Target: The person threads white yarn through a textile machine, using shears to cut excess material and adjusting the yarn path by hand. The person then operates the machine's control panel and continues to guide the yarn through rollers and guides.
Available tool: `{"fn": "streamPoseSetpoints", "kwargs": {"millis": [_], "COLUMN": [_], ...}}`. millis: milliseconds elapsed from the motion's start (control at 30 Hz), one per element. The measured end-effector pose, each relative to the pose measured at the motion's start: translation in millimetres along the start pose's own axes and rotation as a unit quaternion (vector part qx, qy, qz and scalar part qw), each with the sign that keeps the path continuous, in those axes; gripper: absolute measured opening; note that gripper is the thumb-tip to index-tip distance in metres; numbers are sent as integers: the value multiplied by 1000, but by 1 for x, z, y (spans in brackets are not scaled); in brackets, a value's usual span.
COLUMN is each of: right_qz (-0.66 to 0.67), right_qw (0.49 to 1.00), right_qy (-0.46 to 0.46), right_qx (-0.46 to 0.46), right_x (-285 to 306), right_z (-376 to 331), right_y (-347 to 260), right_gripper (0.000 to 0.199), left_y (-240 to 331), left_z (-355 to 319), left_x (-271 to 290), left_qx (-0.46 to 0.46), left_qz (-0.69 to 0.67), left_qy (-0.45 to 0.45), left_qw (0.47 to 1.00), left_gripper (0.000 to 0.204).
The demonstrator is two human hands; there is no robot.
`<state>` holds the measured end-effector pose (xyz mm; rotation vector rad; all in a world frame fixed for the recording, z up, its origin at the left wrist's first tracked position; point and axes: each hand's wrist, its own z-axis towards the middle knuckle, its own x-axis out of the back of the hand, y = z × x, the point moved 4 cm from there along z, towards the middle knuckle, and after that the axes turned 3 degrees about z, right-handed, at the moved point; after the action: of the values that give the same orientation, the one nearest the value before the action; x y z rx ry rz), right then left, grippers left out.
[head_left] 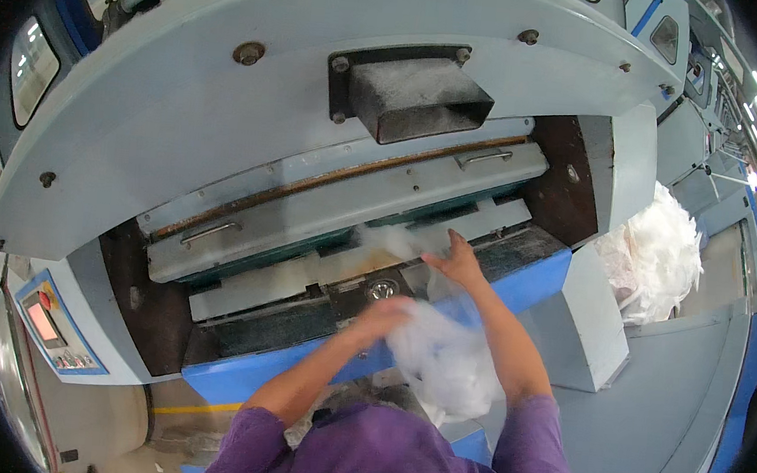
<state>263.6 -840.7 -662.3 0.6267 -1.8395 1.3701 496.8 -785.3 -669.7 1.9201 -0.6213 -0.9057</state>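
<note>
I stand at a large pale-blue textile machine [227, 127] with its front opened. My left hand [381, 315] is blurred and closed on a bunch of white fibre [444, 362] that hangs in front of the blue lower rail [535, 280]. My right hand [456, 262] reaches into the machine's slot with fingers spread, touching a thin wisp of white fibre [387, 237] lying along the grey plate [337, 202]. Both purple sleeves come in from the lower edge.
A dark rectangular duct [416, 97] juts out above the opening. A control panel with a small screen and red button [52, 322] sits at lower left. A heap of white fibre [657, 254] lies to the right beside a grey cover [580, 332]. More machines line the aisle at right.
</note>
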Motion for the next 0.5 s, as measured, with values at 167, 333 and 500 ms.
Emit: {"fn": "streamPoseSetpoints", "kwargs": {"millis": [167, 333, 500], "right_qz": [-153, -168, 74], "right_qw": [984, 973, 954], "right_qy": [-27, -65, -102], "right_qx": [-93, 146, 271], "right_x": [-87, -202, -180], "right_z": [63, 48, -23], "right_y": [-21, -64, -104], "right_gripper": [97, 60, 40], "left_y": [-19, -42, -29], "left_z": [-56, -69, -27], "left_x": [130, 174, 169], "left_qx": [57, 78, 19], "left_qz": [-171, -332, -438], "left_qy": [428, 388, 232], "left_qw": [886, 856, 868], "left_gripper": [46, 45, 40]}}
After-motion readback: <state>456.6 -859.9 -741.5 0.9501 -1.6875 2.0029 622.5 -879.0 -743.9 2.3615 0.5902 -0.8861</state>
